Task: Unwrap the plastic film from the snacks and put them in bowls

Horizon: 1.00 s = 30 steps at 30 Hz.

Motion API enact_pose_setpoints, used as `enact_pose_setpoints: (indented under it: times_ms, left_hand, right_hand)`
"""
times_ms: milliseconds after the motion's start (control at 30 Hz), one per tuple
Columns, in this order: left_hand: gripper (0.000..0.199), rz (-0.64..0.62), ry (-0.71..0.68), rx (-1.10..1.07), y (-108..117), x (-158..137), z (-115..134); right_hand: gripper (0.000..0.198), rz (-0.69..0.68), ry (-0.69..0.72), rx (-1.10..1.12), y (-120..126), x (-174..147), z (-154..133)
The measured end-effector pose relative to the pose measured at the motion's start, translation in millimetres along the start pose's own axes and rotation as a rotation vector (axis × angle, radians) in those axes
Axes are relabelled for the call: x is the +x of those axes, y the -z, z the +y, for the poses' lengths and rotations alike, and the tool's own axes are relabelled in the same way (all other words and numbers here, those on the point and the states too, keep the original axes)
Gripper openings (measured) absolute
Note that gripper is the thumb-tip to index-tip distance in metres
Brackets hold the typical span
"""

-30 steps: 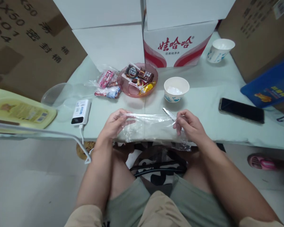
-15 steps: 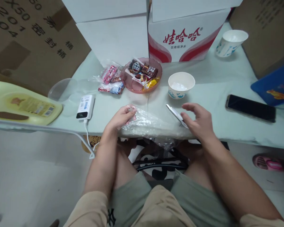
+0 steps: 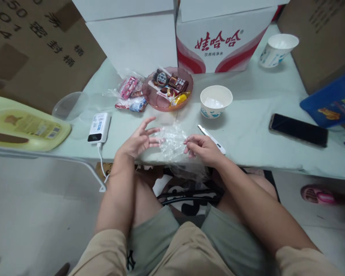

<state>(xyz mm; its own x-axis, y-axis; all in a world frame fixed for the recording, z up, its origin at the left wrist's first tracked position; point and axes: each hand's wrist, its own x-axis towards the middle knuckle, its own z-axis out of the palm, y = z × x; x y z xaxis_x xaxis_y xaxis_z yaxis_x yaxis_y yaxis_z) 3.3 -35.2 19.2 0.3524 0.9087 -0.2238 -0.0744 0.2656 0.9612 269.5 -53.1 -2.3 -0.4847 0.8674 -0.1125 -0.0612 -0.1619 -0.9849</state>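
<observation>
A crumpled clear plastic bag lies at the table's front edge, part of it hanging down over my lap. My left hand is at its left side, fingers spread, the fingertips by the plastic. With fingers pinched together, my right hand grips the bag's right side. A white utility knife rests on the table just beyond my right hand. Behind it stands a paper cup with something whitish inside. A pink glass bowl of wrapped snacks sits farther back, with bagged snacks to its left.
At the left are a power bank with a cable, a clear lid and a yellow jug. On the right lie a phone and a blue package. A second paper cup and white cartons stand behind.
My right hand has let go of the utility knife, which now lies on the table, and has moved left to the bag. My left hand's fingers have opened from their pinch.
</observation>
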Motion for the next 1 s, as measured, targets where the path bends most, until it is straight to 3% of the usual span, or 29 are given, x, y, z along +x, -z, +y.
enact_pose_setpoints:
  times_ms: [67,133,200,300,367,467,600,700,833,900,1000]
  left_hand:
    - [0.100,-0.005,-0.045,-0.102,-8.6,2.7,-6.3]
    - [0.102,-0.103,-0.006,-0.111,-24.7,8.0,-12.7]
    - [0.082,-0.103,0.053,-0.016,-40.4,14.7,-17.2]
    - [0.043,0.062,0.073,0.177,-51.6,24.3,-19.2]
    - [0.033,0.121,0.074,0.230,-51.1,28.8,-18.4]
    - [0.038,0.148,0.054,0.177,-46.9,30.9,-17.9]
    - [0.068,0.097,0.053,0.025,-48.9,27.5,-20.6]
    - [0.079,0.066,0.091,0.089,-56.8,25.0,-23.9]
    - [0.085,0.184,0.050,0.063,-60.9,25.7,-25.9]
    - [0.080,0.194,0.101,0.007,-57.0,27.3,-24.7]
    - [0.051,0.095,0.299,-0.061,-49.0,30.2,-20.7]
  right_hand:
    - [0.029,0.093,0.018,0.062,0.6,1.6,1.1]
    - [0.034,0.153,0.001,0.067,0.3,4.6,3.5]
    - [0.038,0.200,-0.047,0.030,1.5,7.3,6.1]
    - [0.042,0.325,-0.097,-0.047,8.6,7.9,8.9]
    - [0.044,0.396,-0.102,-0.047,15.0,5.7,9.3]
    - [0.047,0.376,-0.109,0.018,21.3,1.0,8.0]
    - [0.050,0.280,-0.070,0.036,18.3,-1.1,6.4]
    - [0.051,0.347,-0.081,0.063,12.3,-0.7,7.0]
    - [0.054,0.410,-0.158,0.125,7.8,-6.8,8.1]
    - [0.050,0.377,-0.174,0.100,7.8,-11.2,9.1]
    - [0.044,0.362,-0.140,0.042,9.1,-14.7,11.4]
